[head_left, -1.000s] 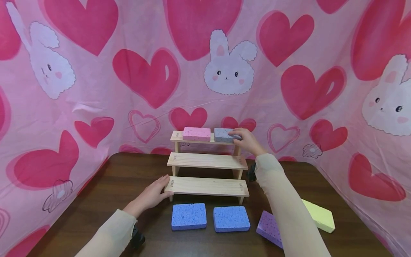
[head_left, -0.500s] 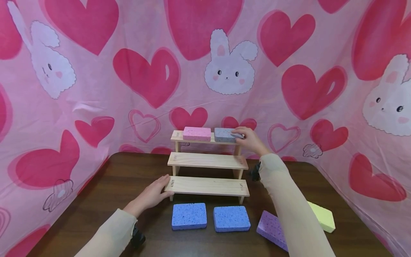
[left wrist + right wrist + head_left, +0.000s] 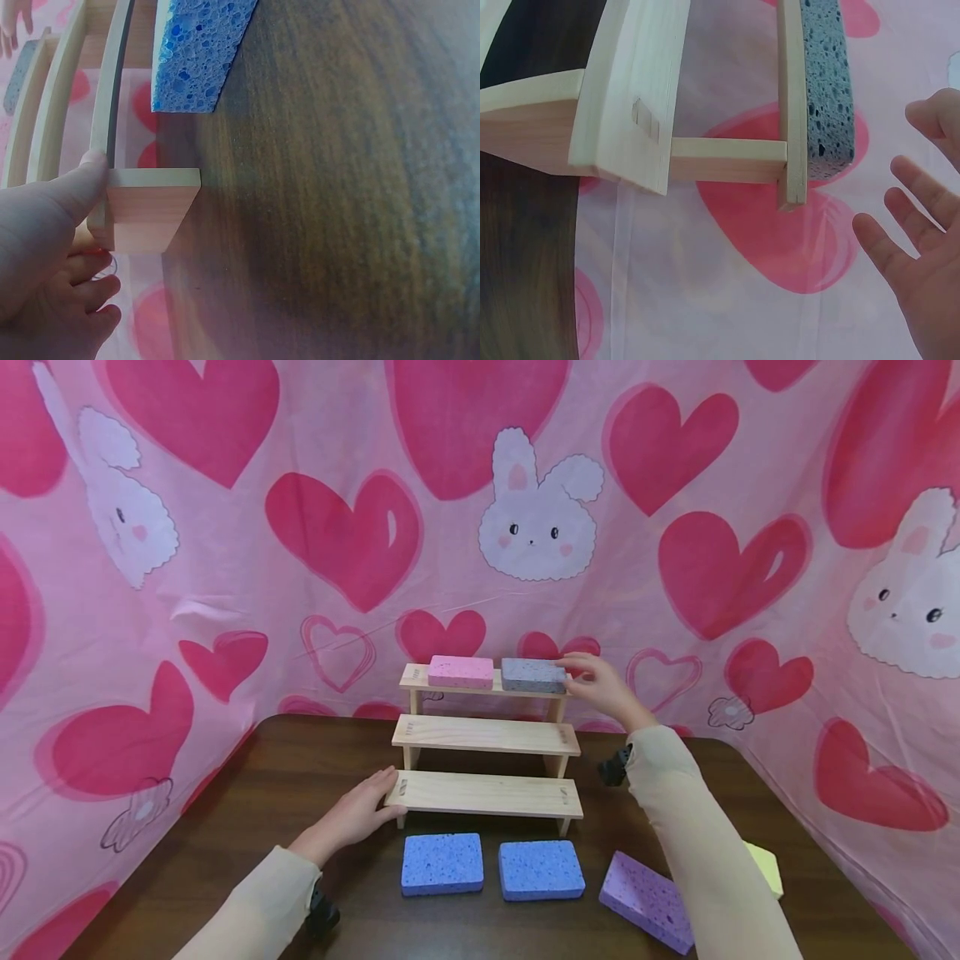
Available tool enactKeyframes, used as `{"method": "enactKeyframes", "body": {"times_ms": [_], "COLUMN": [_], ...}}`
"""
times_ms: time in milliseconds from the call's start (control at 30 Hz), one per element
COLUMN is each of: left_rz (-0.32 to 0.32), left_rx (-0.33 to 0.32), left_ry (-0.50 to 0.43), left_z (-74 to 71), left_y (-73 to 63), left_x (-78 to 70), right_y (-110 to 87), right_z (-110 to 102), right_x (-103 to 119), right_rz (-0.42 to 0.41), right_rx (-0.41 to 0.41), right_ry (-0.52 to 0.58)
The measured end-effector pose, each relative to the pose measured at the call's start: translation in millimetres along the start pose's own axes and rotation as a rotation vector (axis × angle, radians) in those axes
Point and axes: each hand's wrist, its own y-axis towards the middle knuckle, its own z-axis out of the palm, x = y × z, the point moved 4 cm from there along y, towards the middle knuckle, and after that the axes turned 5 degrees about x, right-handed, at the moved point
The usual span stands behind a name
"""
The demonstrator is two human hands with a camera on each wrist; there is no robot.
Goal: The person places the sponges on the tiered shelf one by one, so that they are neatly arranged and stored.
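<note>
A three-tier wooden shelf stand rises from the table. My left hand grips the left end of its lowest board; in the left wrist view the thumb lies along the board's edge with the fingers beyond it. On the top board lie a pink sponge and, to its right, a grey speckled sponge. My right hand is beside the grey sponge's right end. The right wrist view shows its fingers spread, holding nothing, with a gap between them and the grey sponge.
Two blue sponges lie flat in front of the stand. A purple sponge lies at the front right, and a yellow sponge is partly hidden behind the right sleeve. Pink heart-patterned cloth hangs behind the dark wooden table.
My right hand has let go of the grey sponge and moved right, off its end. The grey sponge stays on the top board. My left hand has not moved.
</note>
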Motion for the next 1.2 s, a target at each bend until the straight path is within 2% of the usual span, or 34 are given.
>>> {"method": "enactKeyframes", "body": {"times_ms": [167, 467, 600, 700, 833, 900, 1100, 1200], "left_rz": [0.002, 0.004, 0.0, 0.002, 0.006, 0.007, -0.001, 0.001], "left_rx": [0.001, 0.002, 0.002, -0.001, -0.006, -0.007, 0.0, 0.001], "left_ry": [0.001, 0.005, 0.004, 0.002, 0.004, 0.005, 0.0, -0.002], "left_z": [-0.3, -0.3, -0.1, 0.4, 1.5, 1.7, 1.5, 1.1], "left_y": [-0.1, -0.3, -0.7, -0.5, 0.1, 0.1, 0.2, 0.0], "left_x": [0.0, 0.5, 0.4, 1.1, 2.5, 2.5, 2.1, 1.6], "right_y": [-10.3, -31.8, -48.6, -60.7, -75.0, -83.8, -105.3, -114.4], "right_z": [-2.8, -5.4, -9.6, -11.3, -12.2, -13.6, -17.9, -19.4], "right_x": [1.3, 1.3, 26.5, 35.9, 34.6, 41.2, 30.7, 13.7], "right_rz": [-0.022, -0.076, -0.065, -0.077, -0.103, -0.086, -0.096, -0.093], "right_rx": [-0.018, 0.007, 0.011, 0.019, 0.01, 0.002, -0.048, -0.07], "right_ry": [-0.015, -0.036, -0.031, -0.049, -0.065, -0.056, -0.107, -0.132]}}
